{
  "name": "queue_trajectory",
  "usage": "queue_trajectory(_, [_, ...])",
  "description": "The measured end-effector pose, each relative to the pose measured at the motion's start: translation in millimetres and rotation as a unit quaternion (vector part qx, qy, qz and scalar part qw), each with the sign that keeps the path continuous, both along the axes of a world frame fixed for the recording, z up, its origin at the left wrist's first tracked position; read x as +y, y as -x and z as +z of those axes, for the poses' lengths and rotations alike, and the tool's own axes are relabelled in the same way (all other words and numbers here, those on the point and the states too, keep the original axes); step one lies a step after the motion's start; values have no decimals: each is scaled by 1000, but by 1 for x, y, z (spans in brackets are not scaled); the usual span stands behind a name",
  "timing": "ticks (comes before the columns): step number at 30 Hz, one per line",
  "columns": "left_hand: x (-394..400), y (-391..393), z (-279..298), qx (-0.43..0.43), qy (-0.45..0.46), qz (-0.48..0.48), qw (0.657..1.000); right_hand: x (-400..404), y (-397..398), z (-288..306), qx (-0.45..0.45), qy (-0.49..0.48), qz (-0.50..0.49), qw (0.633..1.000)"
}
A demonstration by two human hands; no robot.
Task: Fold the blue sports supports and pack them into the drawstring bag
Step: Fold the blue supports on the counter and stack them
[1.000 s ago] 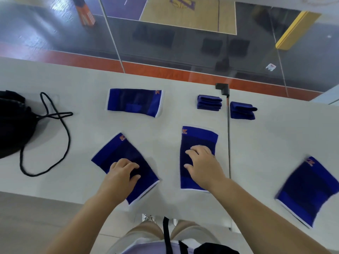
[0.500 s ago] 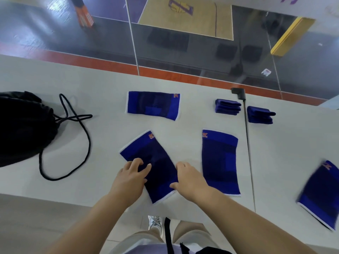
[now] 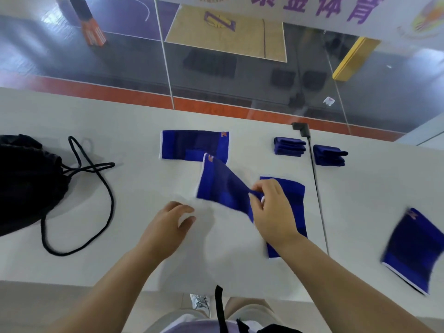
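Worktop (image 3: 72,265) layout, as you look down: the black drawstring bag (image 3: 26,186) lies at the far left, its cord (image 3: 105,195) looped out toward the centre. Your right hand (image 3: 271,210) pinches one end of a blue support (image 3: 221,186) between thumb and fingers and holds it lifted — the free end, with its white edge and orange logo, hangs toward the back and overlaps the near edge of a flat support (image 3: 192,145) lying behind it. Your left hand (image 3: 168,227) hovers just above the bare surface, fingers loosely curled and holding nothing, a short way left of the lifted piece. A further support (image 3: 293,195) lies flat under and beside your right hand, partly hidden by the wrist. Another (image 3: 415,248) rests well apart at the right edge; it is blurred. Two folded supports (image 3: 289,146) (image 3: 329,155) sit near the back, one on either side of a dark seam (image 3: 318,200) running across the surface.
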State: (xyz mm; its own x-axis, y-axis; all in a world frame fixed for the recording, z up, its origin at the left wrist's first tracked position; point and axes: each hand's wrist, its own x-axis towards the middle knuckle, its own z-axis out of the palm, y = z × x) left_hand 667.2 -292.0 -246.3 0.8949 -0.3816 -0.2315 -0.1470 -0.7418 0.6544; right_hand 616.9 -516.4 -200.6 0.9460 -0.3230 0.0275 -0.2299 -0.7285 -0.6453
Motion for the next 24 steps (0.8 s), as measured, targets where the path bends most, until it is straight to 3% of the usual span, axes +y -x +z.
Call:
queue_trajectory(3, [6,-4,2,28,-12,22,999,10,5,-1,-46,110,152,981])
queue_trajectory(5, [10,-4,2,47,-28,33,998,18,10,-6,-31,126,271,954])
queue_trajectory(7, [14,-2,2,71,-20,53,996,29,14,-10,73,91,365,924])
queue_trajectory(9, [18,3,1,94,-12,72,993,36,17,-15,221,67,386,893])
queue_trajectory(11, [22,7,-2,108,-18,83,990,39,16,-22,257,64,365,893])
queue_trajectory(16, [26,16,-10,118,-32,109,986,33,0,-37,209,39,177,961])
queue_trajectory(24, [11,20,-12,141,-15,152,978,48,-22,-54,303,-28,64,950])
